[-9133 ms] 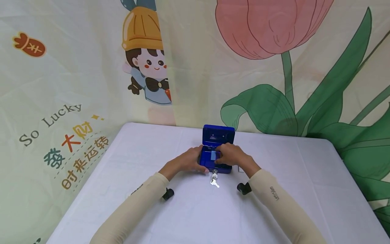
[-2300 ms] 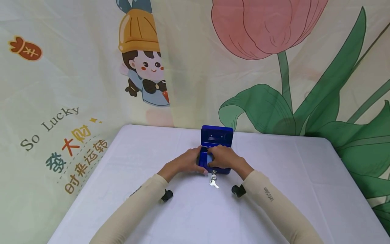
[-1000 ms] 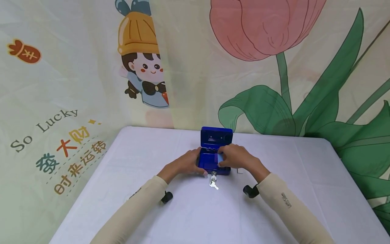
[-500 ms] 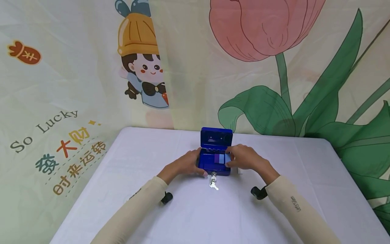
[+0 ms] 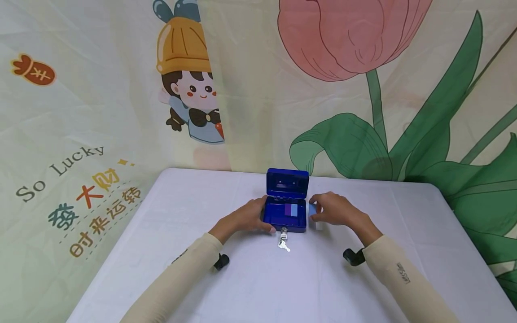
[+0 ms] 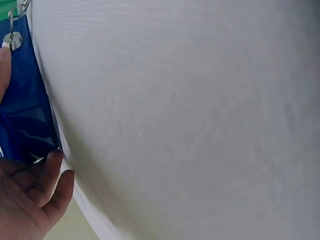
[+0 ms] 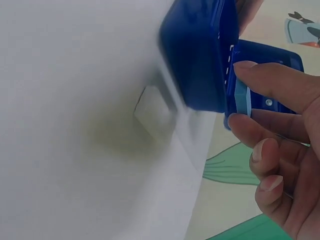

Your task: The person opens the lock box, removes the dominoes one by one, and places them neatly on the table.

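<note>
A small blue cash box (image 5: 285,225) stands on the table with its lid raised. My left hand (image 5: 252,214) grips its left side, thumb at the front and fingers round the far side; the left wrist view catches those fingers (image 6: 50,180) at a box corner. Just right of the box, my right hand (image 5: 332,209) pinches a small light-blue block (image 7: 242,97) between thumb and fingertips. Inside the box, towards the right, lie a purple piece (image 5: 287,209) and another light-blue piece (image 5: 294,210) side by side. Keys (image 5: 284,244) hang from the front lock.
A small white block (image 7: 152,111) lies on the white tablecloth (image 5: 258,287) right of the box, partly below my right hand. Behind the table hangs a printed cloth (image 5: 258,89). A dark wrist camera (image 5: 353,257) sits under my right sleeve.
My right hand has moved right, out of the box and past its right wall, carrying the light-blue block. The pieces inside are now uncovered. My left hand stays on the box.
</note>
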Demonstrator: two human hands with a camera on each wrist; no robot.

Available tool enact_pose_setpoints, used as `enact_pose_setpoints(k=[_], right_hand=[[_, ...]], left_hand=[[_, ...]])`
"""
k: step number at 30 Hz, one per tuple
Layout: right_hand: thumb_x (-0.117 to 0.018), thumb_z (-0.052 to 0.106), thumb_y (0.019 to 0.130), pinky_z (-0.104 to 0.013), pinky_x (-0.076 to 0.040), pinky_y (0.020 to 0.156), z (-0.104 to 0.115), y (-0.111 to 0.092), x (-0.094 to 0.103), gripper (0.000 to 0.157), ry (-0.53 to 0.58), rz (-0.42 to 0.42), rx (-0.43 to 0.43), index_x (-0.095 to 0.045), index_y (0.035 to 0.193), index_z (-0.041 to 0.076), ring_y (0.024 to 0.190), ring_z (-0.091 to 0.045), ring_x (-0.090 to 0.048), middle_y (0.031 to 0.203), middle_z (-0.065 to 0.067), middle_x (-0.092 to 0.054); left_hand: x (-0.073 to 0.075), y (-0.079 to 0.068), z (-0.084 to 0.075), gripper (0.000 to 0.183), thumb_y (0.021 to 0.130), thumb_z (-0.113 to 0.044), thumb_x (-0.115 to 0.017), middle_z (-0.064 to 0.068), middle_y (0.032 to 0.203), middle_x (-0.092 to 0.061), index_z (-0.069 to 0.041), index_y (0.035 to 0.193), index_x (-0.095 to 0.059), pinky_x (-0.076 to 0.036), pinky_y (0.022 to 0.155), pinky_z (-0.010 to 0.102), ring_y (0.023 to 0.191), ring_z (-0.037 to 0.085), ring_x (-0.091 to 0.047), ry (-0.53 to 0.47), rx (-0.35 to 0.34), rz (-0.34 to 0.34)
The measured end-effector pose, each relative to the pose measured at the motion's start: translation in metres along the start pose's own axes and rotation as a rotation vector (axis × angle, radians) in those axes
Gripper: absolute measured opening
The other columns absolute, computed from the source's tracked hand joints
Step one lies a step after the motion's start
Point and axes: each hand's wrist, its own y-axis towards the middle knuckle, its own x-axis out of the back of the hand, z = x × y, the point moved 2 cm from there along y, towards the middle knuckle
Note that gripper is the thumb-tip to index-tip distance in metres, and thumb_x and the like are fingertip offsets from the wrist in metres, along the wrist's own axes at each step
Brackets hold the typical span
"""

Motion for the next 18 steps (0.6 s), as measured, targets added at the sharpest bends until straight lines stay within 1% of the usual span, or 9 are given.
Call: enact_pose_setpoints(k=[7, 18], right_hand=[[-0.081, 0.027, 0.085, -0.035, -0.056, 0.077, -0.008, -0.001, -0.002, 0.049, 0.02, 0.011, -0.017, -0.066, 0.125, 0.005, 0.084, -0.017, -0.061, 0.091, -0.001, -0.07], [-0.081, 0.025, 0.085, -0.034, -0.057, 0.079, -0.019, -0.004, -0.003, 0.047, 0.049, 0.027, -0.041, -0.066, 0.124, 0.005, 0.084, -0.017, -0.062, 0.092, -0.002, -0.07]], left_hand=[[-0.001, 0.001, 0.002, 0.113, 0.07, -0.047, -0.09, 0.017, 0.145, -0.054, -0.007, 0.156, -0.028, -0.039, 0.115, 0.048, 0.132, 0.029, -0.052, 0.007, 0.006, 0.0], [0.0, -0.001, 0.0, 0.113, 0.07, -0.045, -0.091, 0.017, 0.144, -0.054, -0.007, 0.156, -0.028, -0.038, 0.115, 0.048, 0.132, 0.029, -0.052, 0.002, 0.002, 0.002]])
